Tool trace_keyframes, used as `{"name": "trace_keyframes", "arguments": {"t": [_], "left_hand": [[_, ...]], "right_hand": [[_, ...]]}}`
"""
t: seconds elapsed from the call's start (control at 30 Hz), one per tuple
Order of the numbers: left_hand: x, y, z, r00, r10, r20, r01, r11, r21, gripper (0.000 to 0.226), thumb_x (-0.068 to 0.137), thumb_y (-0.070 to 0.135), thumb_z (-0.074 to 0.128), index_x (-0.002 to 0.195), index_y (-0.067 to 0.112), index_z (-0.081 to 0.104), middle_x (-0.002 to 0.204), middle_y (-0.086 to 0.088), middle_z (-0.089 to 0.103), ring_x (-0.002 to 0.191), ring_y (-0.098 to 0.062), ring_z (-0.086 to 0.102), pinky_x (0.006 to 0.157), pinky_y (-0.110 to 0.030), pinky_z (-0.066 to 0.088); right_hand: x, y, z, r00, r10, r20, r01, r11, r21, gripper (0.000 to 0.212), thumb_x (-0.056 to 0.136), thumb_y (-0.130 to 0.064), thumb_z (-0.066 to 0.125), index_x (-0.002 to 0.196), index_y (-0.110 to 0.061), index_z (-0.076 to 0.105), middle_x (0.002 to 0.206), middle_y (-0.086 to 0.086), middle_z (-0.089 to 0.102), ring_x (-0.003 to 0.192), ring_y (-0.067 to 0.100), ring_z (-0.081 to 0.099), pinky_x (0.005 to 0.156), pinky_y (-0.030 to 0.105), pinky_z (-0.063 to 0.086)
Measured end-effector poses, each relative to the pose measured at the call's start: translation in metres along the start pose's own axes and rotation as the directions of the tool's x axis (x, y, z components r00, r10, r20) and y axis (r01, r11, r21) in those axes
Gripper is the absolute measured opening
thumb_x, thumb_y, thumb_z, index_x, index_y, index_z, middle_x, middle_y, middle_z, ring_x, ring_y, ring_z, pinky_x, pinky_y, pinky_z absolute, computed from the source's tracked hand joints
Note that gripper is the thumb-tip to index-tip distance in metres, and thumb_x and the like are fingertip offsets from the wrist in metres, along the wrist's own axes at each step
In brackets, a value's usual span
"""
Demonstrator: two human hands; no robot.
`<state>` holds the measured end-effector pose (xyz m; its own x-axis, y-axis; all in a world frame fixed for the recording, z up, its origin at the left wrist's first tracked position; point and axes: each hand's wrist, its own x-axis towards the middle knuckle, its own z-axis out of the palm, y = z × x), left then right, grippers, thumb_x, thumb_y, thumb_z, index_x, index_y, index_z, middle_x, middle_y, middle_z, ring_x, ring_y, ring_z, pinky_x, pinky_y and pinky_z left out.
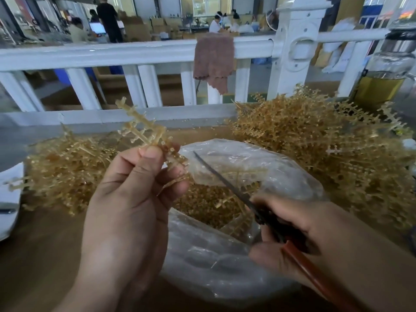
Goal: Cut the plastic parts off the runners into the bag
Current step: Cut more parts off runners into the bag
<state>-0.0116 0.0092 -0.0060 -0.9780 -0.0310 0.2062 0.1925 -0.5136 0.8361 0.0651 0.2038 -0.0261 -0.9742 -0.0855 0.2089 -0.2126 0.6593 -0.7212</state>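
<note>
Pinching a runner (142,131) betw. thumb & fingers, the left hand (126,199) holds it up just left of the bag (238,158) mouth; right hand (299,233) is wrapped round a cutter (221,176), blade aimed at the runner, not touching; runner looks light, thin, prob. springy & brittle at the gates; best held by its stiffer main stem, close to the cut; uncut pile (315,143) lies at right.

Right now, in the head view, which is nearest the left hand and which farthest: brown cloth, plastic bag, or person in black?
1. plastic bag, right beside the left hand, on the table.
2. brown cloth, draped over the white railing behind the table.
3. person in black, standing far back, upper left.
</note>
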Motion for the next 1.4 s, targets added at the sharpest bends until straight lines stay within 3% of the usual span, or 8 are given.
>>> {"name": "trace_keyframes", "arguments": {"t": [0.1, 0.17, 0.23, 0.3, 0.33, 0.7, 0.93, 1.4], "left_hand": [[-0.002, 0.0, 0.0, 1.0, 0.012, -0.012, -0.012, 1.0, 0.0, 0.016, 0.087, 0.025, 0.065, 0.072, 0.029, 0.069, 0.108, -0.009, 0.072, 0.071, -0.011, 0.064, 0.056, -0.023, 0.053], [-0.002, 0.0, 0.0, 0.999, 0.028, -0.018, -0.028, 1.0, 0.012, 0.016, 0.087, 0.026, 0.065, 0.072, 0.03, 0.069, 0.109, -0.006, 0.075, 0.071, -0.012, 0.065, 0.056, -0.022, 0.053], [-0.003, 0.0, 0.001, 0.999, 0.044, -0.029, -0.044, 0.999, 0.029, 0.016, 0.087, 0.026, 0.065, 0.071, 0.03, 0.069, 0.107, -0.006, 0.076, 0.071, -0.013, 0.065, 0.056, -0.022, 0.053], [-0.003, 0.0, 0.001, 0.998, 0.051, -0.035, -0.049, 0.998, 0.047, 0.015, 0.086, 0.027, 0.065, 0.072, 0.029, 0.069, 0.105, -0.005, 0.077, 0.07, -0.014, 0.065, 0.055, -0.022, 0.053], [-0.003, 0.0, 0.001, 0.998, 0.048, -0.034, -0.046, 0.998, 0.052, 0.015, 0.087, 0.027, 0.066, 0.072, 0.029, 0.069, 0.105, -0.005, 0.077, 0.069, -0.014, 0.066, 0.055, -0.022, 0.053], [-0.008, -0.003, 0.004, 1.0, -0.015, -0.003, 0.015, 0.998, 0.068, 0.008, 0.08, 0.032, 0.067, 0.074, 0.027, 0.07, 0.101, -0.01, 0.074, 0.07, -0.014, 0.065, 0.057, -0.026, 0.055], [-0.009, -0.003, 0.005, 0.999, -0.037, 0.013, 0.036, 0.998, 0.043, 0.007, 0.081, 0.031, 0.066, 0.08, 0.026, 0.07, 0.102, -0.008, 0.075, 0.07, -0.013, 0.066, 0.057, -0.025, 0.055], [-0.01, -0.004, 0.005, 0.999, -0.035, 0.04, 0.034, 0.999, 0.024, 0.014, 0.089, 0.029, 0.065, 0.076, 0.03, 0.072, 0.112, -0.006, 0.074, 0.073, -0.011, 0.066, 0.059, -0.024, 0.055]], "right_hand": [[0.0, -0.005, 0.006, 0.999, 0.03, 0.023, -0.029, 0.999, -0.043, 0.038, 0.076, -0.003, 0.077, 0.11, -0.016, 0.069, 0.07, -0.017, 0.057, 0.065, -0.005, 0.053, 0.068, 0.023, 0.046], [0.0, -0.013, 0.004, 0.998, 0.065, 0.02, -0.064, 0.997, -0.048, 0.035, 0.077, -0.009, 0.078, 0.109, -0.019, 0.069, 0.069, -0.015, 0.057, 0.066, -0.004, 0.054, 0.071, 0.027, 0.049], [-0.001, -0.022, -0.006, 0.993, 0.093, 0.077, -0.088, 0.994, -0.066, 0.041, 0.075, -0.037, 0.077, 0.113, -0.038, 0.062, 0.073, -0.014, 0.062, 0.072, -0.007, 0.058, 0.071, 0.022, 0.05], [-0.003, -0.03, -0.016, 0.985, 0.115, 0.129, -0.089, 0.977, -0.195, 0.059, 0.064, -0.077, 0.055, 0.117, -0.057, 0.044, 0.097, -0.029, 0.059, 0.085, -0.012, 0.057, 0.08, 0.012, 0.046], [-0.003, -0.032, -0.02, 0.983, 0.122, 0.137, -0.086, 0.967, -0.241, 0.065, 0.059, -0.084, 0.044, 0.118, -0.06, 0.038, 0.105, -0.034, 0.053, 0.09, -0.013, 0.055, 0.084, 0.01, 0.043], [-0.002, -0.032, -0.026, 0.992, 0.06, 0.113, -0.029, 0.965, -0.26, 0.06, 0.065, -0.081, 0.043, 0.116, -0.05, 0.051, 0.095, -0.024, 0.06, 0.083, -0.005, 0.059, 0.07, 0.011, 0.045], [-0.002, -0.029, -0.025, 0.994, 0.06, 0.089, -0.027, 0.941, -0.336, 0.066, 0.068, -0.086, 0.038, 0.121, -0.048, 0.045, 0.09, -0.027, 0.063, 0.081, -0.007, 0.061, 0.067, 0.019, 0.05], [-0.003, -0.026, -0.024, 0.998, 0.017, 0.067, 0.001, 0.965, -0.262, 0.059, 0.071, -0.079, 0.045, 0.121, -0.048, 0.049, 0.087, -0.021, 0.066, 0.078, -0.005, 0.064, 0.065, 0.018, 0.051]]}}
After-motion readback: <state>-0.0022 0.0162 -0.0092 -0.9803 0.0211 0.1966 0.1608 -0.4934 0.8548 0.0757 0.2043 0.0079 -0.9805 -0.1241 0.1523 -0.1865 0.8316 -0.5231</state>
